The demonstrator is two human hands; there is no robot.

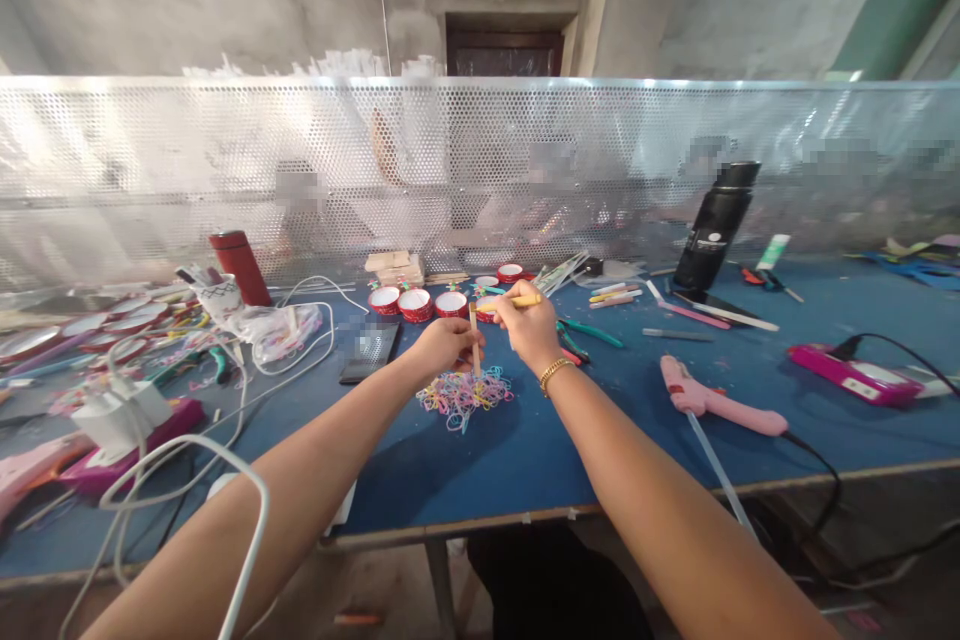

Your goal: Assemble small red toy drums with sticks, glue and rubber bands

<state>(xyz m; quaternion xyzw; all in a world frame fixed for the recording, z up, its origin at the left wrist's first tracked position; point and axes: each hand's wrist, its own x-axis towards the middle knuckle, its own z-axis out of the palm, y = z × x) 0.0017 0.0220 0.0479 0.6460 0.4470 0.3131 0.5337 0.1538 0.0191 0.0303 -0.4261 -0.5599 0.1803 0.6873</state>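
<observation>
My left hand (448,347) is closed on a narrow, light wooden stick (475,345), which stands nearly upright. In my right hand (529,328) is a yellow pen-like tool (517,303), its left end close to the stick's upper end; whether they touch I cannot tell. Just below my hands lies a pile of small coloured rubber bands (465,402). Behind my hands stands a row of small red drums with white tops (415,304), partly hidden by my fingers. Green-handled pliers (592,332) lie right of my right hand.
A pink glue gun (724,400) and a magenta power strip (855,375) lie to the right. A black bottle (716,225) leans by the perforated metal screen (480,150). On the left are a phone (370,353), a red flask (240,267) and white cables (255,560) crossing near my left arm.
</observation>
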